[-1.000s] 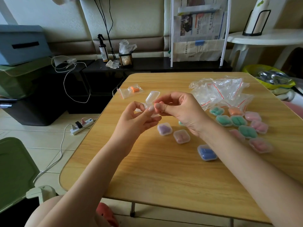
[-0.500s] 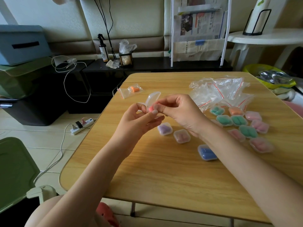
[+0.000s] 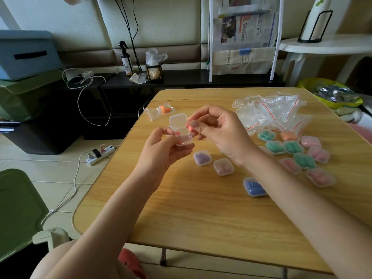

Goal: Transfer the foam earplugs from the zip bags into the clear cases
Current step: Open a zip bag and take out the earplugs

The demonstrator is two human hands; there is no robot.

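Note:
My left hand [image 3: 161,152] holds a small clear case [image 3: 182,133] above the wooden table [image 3: 191,208], its lid swung open and upward. One pink earplug lies inside it. My right hand [image 3: 219,133] pinches a second pink earplug [image 3: 189,128] at the case's right rim. A zip bag [image 3: 160,113] with orange earplugs lies at the table's far left. Several closed cases with green, pink, orange, purple and blue earplugs [image 3: 291,156] sit to the right.
A heap of emptied zip bags [image 3: 267,109] lies at the table's far right. A purple-filled case [image 3: 202,158] and a pink-filled case [image 3: 223,167] sit just below my hands. A power strip [image 3: 99,155] and cable lie on the floor at left.
The case's lid has swung fully open and the case has turned toward me. My right hand has brought the pink earplug up to the case's rim.

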